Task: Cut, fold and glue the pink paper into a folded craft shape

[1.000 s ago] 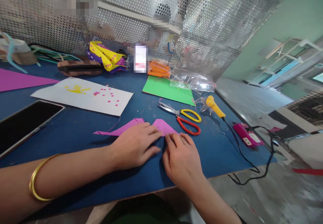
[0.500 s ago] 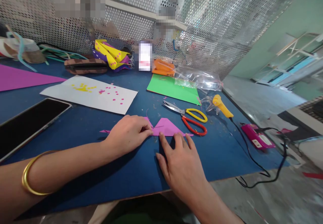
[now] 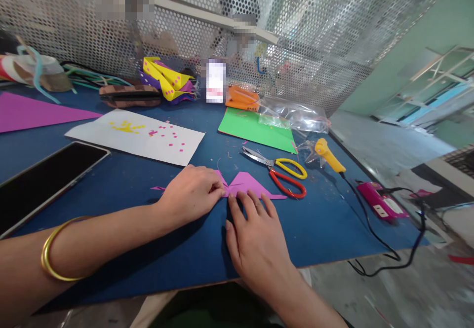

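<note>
A folded piece of pink-purple paper (image 3: 243,184) lies flat on the blue tabletop in front of me, its pointed ends sticking out to either side. My left hand (image 3: 192,190) rests over its left half, thumb and curled fingers pinched at the paper near its middle. The exact grip under those fingers is hidden. With fingers stretched out, my right hand (image 3: 259,239) presses its fingertips on the lower edge of the right half. Just beyond the paper's right part are scissors (image 3: 271,162) with one yellow and one red handle, blades pointing away to the left.
To the right are a yellow glue gun (image 3: 329,156) and a magenta power strip (image 3: 381,201) with a black cord. Green paper (image 3: 255,129) and white paper (image 3: 148,148) lie farther back. A phone (image 3: 48,180) is at left. A perforated metal screen (image 3: 296,27) stands behind.
My right hand has slid a little left along the paper's edge, closer to my left hand. My left hand stays at the same spot on the paper. The camera view has shifted slightly.
</note>
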A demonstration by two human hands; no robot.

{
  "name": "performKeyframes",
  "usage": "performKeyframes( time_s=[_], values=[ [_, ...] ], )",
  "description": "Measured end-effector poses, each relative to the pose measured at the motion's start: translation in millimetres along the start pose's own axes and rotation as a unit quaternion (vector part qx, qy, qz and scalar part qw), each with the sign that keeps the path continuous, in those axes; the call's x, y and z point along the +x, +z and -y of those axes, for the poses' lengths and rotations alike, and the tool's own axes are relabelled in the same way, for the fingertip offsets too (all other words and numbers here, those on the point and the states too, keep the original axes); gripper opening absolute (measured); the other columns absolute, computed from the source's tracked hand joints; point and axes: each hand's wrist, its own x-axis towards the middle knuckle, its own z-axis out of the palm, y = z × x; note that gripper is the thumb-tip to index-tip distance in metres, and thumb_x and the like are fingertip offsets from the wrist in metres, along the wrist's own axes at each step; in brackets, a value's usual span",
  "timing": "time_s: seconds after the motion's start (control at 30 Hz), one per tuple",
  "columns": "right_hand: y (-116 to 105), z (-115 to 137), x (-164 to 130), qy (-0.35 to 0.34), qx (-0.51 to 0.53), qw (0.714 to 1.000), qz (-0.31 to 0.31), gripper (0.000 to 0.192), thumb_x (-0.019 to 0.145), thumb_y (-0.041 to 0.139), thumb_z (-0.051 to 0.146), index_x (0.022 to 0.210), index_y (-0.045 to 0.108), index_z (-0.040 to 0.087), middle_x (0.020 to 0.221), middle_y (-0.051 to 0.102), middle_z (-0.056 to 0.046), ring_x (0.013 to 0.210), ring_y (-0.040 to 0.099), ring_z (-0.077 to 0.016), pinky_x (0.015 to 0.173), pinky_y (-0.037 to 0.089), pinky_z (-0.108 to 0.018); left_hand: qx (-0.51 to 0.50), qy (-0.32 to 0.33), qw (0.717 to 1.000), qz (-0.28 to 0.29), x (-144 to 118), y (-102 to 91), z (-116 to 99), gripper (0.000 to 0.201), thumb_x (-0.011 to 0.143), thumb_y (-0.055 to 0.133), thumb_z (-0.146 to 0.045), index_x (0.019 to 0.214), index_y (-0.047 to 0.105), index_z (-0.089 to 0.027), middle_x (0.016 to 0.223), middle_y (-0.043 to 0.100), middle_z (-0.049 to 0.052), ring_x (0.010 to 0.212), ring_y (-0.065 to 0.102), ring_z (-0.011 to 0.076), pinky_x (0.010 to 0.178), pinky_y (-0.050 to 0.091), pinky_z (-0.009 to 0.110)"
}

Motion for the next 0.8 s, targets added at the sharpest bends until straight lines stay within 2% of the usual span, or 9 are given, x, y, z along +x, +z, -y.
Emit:
performKeyframes(
  time_s=[0.2,0.47,0.67,0.8],
  values=[
    [0.6,-2.0,1.5,-0.012,-0.01,1.0,-0.002,0.046,0.099,0.042,0.029,0.137,0.059,0.01,0.137,0.061,-0.018,0.127,0.054,-0.0382,0.111,0.035,-0.06,-0.008,-0.052,0.999,0.009,-2.1,-8.3,4.8,0.024,0.082,0.056,-0.022,0.059,0.062,-0.021,0.071,0.068,0.0,0.07,0.061,0.0166,0.065,0.04,0.029],
    [4.0,-3.4,-2.2,-0.026,-0.003,0.999,-0.024,0.046,0.096,0.044,0.024,0.135,0.06,0.007,0.137,0.062,-0.017,0.126,0.054,-0.0376,0.113,0.033,-0.06,-0.007,-0.089,0.994,0.059,6.4,-10.4,10.1,0.018,0.075,0.055,-0.024,0.064,0.068,-0.021,0.07,0.069,0.002,0.068,0.061,0.0182,0.061,0.038,0.028],
    [8.6,-1.0,-0.7,-0.045,0.052,0.997,-0.028,0.046,0.096,0.043,0.019,0.136,0.056,0.0,0.137,0.058,-0.021,0.126,0.053,-0.0326,0.108,0.046,-0.048,-0.003,-0.091,0.994,0.061,4.0,-9.3,10.0,0.017,0.078,0.056,-0.024,0.062,0.063,-0.02,0.073,0.067,0.002,0.071,0.06,0.0181,0.064,0.037,0.029],
    [3.5,3.5,4.2,-0.029,0.072,0.997,-0.006,0.049,0.096,0.045,0.021,0.142,0.051,0.007,0.137,0.057,-0.019,0.123,0.054,-0.0326,0.103,0.048,-0.051,-0.007,-0.092,0.994,0.063,4.5,-9.5,10.0,0.019,0.079,0.057,-0.025,0.061,0.062,-0.02,0.073,0.067,0.002,0.071,0.06,0.018,0.065,0.037,0.029]
  ],
)
